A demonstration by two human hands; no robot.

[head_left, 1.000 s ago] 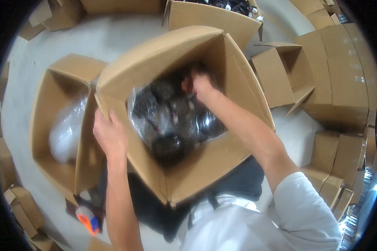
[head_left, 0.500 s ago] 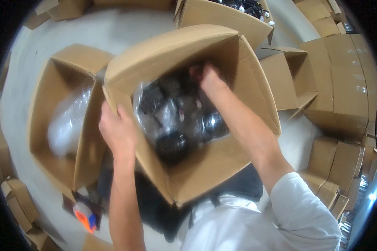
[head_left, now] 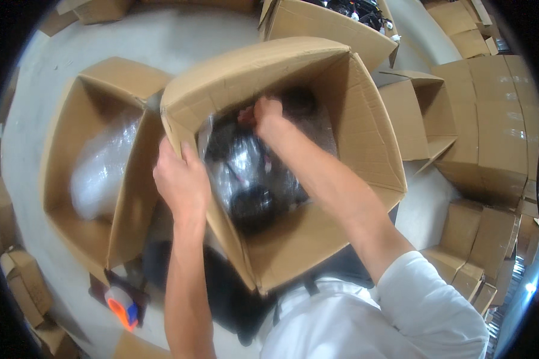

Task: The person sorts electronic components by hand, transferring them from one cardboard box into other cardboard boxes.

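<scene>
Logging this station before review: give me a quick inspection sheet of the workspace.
Surface: pale grey floor, bare patches between boxes.
Job's things: open cardboard box, tilted, holding dark items in clear plastic bags.
Clutter: second open box at the left with a clear plastic bag inside; orange and white object on the floor.
Hands: left hand grips the box's left wall; right hand is inside the box at the plastic; whether it grips cannot be told.
Cables: nothing seen clearly.
Surroundings: stacked cardboard boxes at the right, more along the edges.
</scene>
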